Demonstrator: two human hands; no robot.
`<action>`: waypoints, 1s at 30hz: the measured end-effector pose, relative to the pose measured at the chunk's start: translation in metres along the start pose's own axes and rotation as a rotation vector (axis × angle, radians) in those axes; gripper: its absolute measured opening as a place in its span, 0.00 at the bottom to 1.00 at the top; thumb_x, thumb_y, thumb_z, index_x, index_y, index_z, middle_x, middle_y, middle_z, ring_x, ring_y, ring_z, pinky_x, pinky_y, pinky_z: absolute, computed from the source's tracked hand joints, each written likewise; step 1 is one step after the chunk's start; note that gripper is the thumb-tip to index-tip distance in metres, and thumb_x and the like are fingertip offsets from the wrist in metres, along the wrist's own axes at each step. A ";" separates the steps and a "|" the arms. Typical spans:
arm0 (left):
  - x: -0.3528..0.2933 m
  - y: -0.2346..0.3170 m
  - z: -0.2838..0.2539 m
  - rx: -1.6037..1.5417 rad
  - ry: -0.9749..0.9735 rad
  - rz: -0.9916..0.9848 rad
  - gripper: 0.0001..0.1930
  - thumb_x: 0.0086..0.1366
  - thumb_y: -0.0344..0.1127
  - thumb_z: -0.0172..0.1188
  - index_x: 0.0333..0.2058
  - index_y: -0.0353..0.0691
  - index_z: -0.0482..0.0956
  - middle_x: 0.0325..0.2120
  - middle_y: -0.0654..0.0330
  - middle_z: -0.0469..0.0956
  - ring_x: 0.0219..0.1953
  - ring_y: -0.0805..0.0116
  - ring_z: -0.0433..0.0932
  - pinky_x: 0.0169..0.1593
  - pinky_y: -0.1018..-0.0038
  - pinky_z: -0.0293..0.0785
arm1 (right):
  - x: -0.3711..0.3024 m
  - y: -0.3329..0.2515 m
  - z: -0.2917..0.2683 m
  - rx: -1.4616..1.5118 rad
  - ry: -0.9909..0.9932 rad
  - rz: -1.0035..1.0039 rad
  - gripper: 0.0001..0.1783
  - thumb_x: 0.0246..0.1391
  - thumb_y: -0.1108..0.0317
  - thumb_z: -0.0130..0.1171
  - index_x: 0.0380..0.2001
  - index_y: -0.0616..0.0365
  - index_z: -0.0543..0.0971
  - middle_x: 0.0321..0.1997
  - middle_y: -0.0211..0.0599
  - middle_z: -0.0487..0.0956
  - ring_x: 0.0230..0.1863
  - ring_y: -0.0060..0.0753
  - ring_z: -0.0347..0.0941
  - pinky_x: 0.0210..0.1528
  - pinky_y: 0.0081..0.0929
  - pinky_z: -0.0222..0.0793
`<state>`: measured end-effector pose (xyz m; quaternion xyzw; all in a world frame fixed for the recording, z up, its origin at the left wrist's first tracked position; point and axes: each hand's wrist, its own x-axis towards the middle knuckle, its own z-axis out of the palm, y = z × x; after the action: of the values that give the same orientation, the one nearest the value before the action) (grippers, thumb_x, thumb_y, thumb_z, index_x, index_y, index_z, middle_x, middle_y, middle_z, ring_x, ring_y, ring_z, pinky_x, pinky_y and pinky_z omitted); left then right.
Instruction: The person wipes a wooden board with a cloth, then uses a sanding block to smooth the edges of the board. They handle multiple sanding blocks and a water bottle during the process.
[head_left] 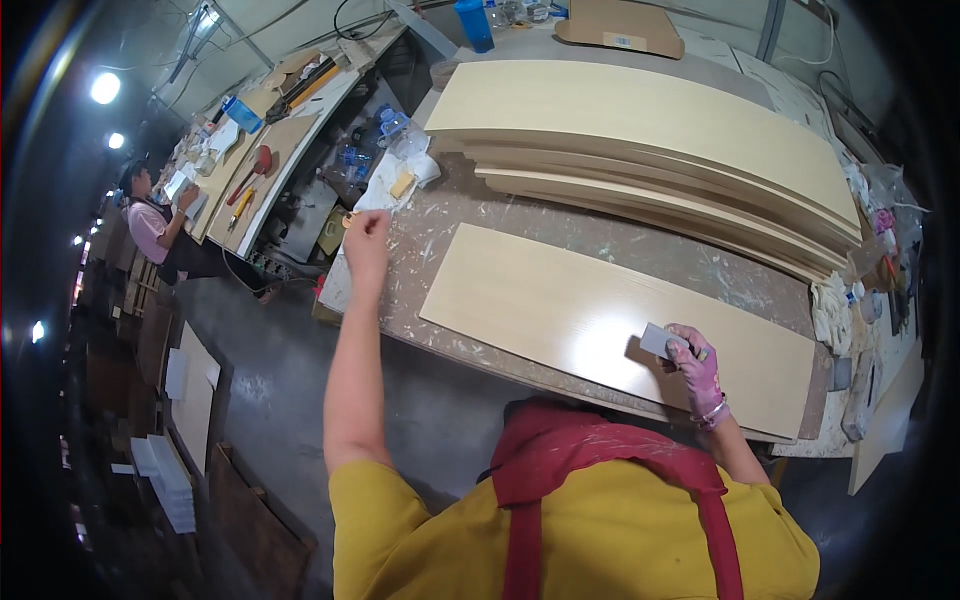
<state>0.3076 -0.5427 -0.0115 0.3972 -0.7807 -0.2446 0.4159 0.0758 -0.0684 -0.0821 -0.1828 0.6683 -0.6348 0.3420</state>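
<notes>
left hand [367, 236] curls, right hand [699, 374] grips grey block [657, 341].

L grip [367, 230] out fwd, R grip [697, 374] gloved, curled

On our tabletop [410, 300], a single board [540, 300] lies nearest us, with a stack of boards [640, 125] behind it. Our right grip [697, 372] has a block [657, 340] over the board's right half; our left grip [368, 235] is beyond its left end, near the tabletop's left edge. Behind that grip lies a cloth [383, 183] — a small piece [402, 185] on it. Behind the stack are a cardboard box [620, 25] and, to its left, a cup [475, 25]. Another tabletop [292, 145] stands to our left — another person [150, 222] at its left side.
</notes>
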 end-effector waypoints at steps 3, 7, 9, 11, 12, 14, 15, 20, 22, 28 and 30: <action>0.056 -0.028 -0.005 0.114 0.015 -0.031 0.10 0.58 0.39 0.61 0.30 0.37 0.81 0.25 0.56 0.78 0.26 0.65 0.76 0.33 0.71 0.70 | 0.003 0.013 0.009 0.056 0.053 0.011 0.19 0.57 0.61 0.57 0.47 0.63 0.73 0.31 0.34 0.76 0.27 0.21 0.74 0.29 0.17 0.70; 0.109 -0.054 0.022 0.315 -0.053 -0.027 0.11 0.58 0.42 0.61 0.29 0.40 0.82 0.28 0.53 0.79 0.31 0.56 0.77 0.36 0.65 0.71 | 0.002 0.015 0.016 0.102 0.190 0.052 0.20 0.58 0.60 0.57 0.47 0.63 0.72 0.33 0.37 0.76 0.26 0.22 0.73 0.27 0.17 0.70; 0.125 -0.073 0.043 0.455 -0.129 0.032 0.12 0.58 0.44 0.60 0.30 0.41 0.82 0.28 0.53 0.79 0.33 0.54 0.77 0.38 0.64 0.72 | 0.003 0.015 0.022 0.130 0.285 0.051 0.20 0.58 0.61 0.56 0.48 0.64 0.71 0.32 0.38 0.76 0.25 0.22 0.72 0.26 0.17 0.69; 0.136 -0.091 0.071 0.611 -0.286 -0.006 0.16 0.56 0.49 0.60 0.33 0.43 0.83 0.30 0.55 0.80 0.37 0.53 0.77 0.42 0.60 0.72 | 0.004 0.016 0.025 0.200 0.365 0.046 0.22 0.58 0.61 0.56 0.49 0.65 0.69 0.31 0.38 0.75 0.23 0.23 0.71 0.23 0.17 0.68; 0.140 -0.100 0.082 0.683 -0.286 0.055 0.17 0.56 0.50 0.60 0.33 0.43 0.83 0.31 0.56 0.80 0.39 0.54 0.76 0.43 0.59 0.71 | 0.006 0.014 0.028 0.225 0.398 0.053 0.22 0.57 0.61 0.56 0.49 0.65 0.69 0.31 0.37 0.75 0.23 0.23 0.71 0.22 0.16 0.68; 0.139 -0.091 0.100 0.827 -0.293 0.191 0.19 0.54 0.53 0.61 0.35 0.43 0.83 0.34 0.58 0.80 0.43 0.55 0.75 0.46 0.56 0.69 | 0.009 0.010 0.033 0.282 0.472 0.072 0.22 0.57 0.61 0.57 0.49 0.65 0.69 0.30 0.36 0.75 0.23 0.23 0.71 0.22 0.16 0.67; 0.142 -0.096 0.106 0.894 -0.428 0.136 0.21 0.54 0.54 0.60 0.37 0.43 0.82 0.37 0.59 0.80 0.47 0.56 0.73 0.49 0.53 0.66 | 0.009 0.006 0.035 0.287 0.496 0.080 0.22 0.57 0.60 0.57 0.48 0.64 0.69 0.29 0.35 0.74 0.22 0.22 0.70 0.21 0.15 0.66; 0.162 -0.105 0.096 0.642 -0.598 0.079 0.19 0.55 0.51 0.59 0.34 0.41 0.82 0.34 0.57 0.80 0.44 0.59 0.75 0.45 0.64 0.68 | 0.012 0.010 0.042 0.299 0.580 0.073 0.22 0.57 0.60 0.57 0.48 0.64 0.69 0.30 0.35 0.74 0.22 0.22 0.70 0.20 0.15 0.65; 0.171 -0.112 0.084 0.208 -0.564 -0.038 0.19 0.58 0.50 0.58 0.32 0.38 0.81 0.32 0.59 0.80 0.43 0.63 0.75 0.43 0.71 0.68 | 0.014 0.014 0.041 0.309 0.594 0.066 0.22 0.57 0.60 0.57 0.49 0.64 0.69 0.30 0.35 0.74 0.22 0.22 0.70 0.19 0.15 0.65; 0.133 -0.073 0.049 -1.165 -0.485 -0.824 0.17 0.66 0.46 0.50 0.46 0.40 0.71 0.39 0.61 0.76 0.37 0.70 0.73 0.35 0.77 0.68 | 0.014 0.017 0.040 0.267 0.603 0.063 0.21 0.57 0.60 0.57 0.48 0.64 0.69 0.30 0.35 0.74 0.21 0.21 0.69 0.19 0.14 0.64; 0.117 -0.072 0.050 -1.424 -0.668 -0.743 0.18 0.66 0.47 0.51 0.45 0.38 0.71 0.37 0.58 0.75 0.35 0.68 0.73 0.35 0.77 0.70 | 0.014 0.016 0.041 0.263 0.616 0.054 0.21 0.57 0.60 0.57 0.48 0.64 0.70 0.30 0.35 0.74 0.21 0.21 0.69 0.19 0.14 0.64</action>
<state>0.2556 -0.6773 -0.0364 0.1792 -0.3429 -0.8985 0.2076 0.0970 -0.1052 -0.0994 0.0811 0.6572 -0.7317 0.1615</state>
